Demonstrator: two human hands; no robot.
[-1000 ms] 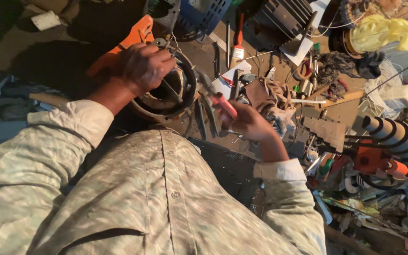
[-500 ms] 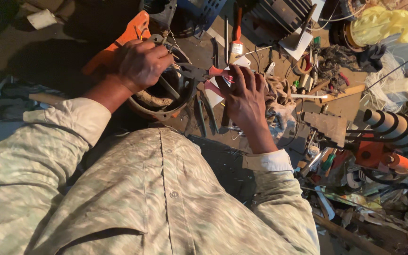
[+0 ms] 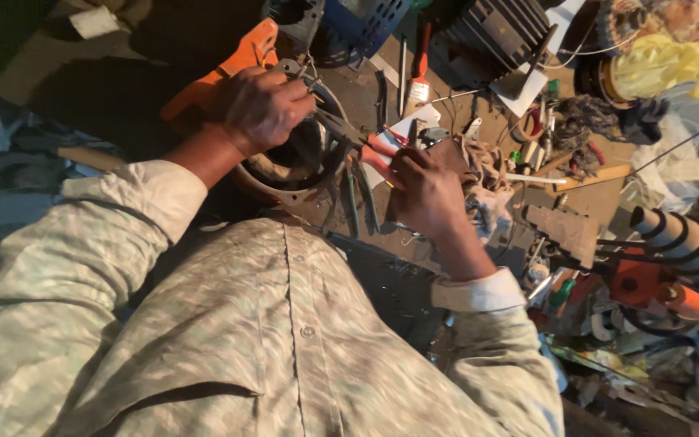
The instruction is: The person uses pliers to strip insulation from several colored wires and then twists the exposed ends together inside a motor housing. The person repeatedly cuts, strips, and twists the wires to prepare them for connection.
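The right hand (image 3: 424, 190) has its grip closed around the red handles of a pair of pliers (image 3: 366, 146), whose long axis runs up and to the left from the hand, with the dark jaws reaching toward the round metal motor housing (image 3: 297, 174). The left hand (image 3: 262, 107) lies on top of that housing, fingers curled over its upper rim in a firm hold, so it is the nearer hand to the part; the pliers' nose meets the housing just below and to the right of those fingers. Both forearms, in pale patterned sleeves, angle inward from the bottom of the view, the left wrist bent down over the ring, the right wrist nearly straight behind the tool. Beyond the hands on the cluttered bench (image 3: 382, 89) lie a red-handled paintbrush (image 3: 419, 69), an orange casing (image 3: 232, 65), and, farther right, a yellow cloth (image 3: 663, 66).
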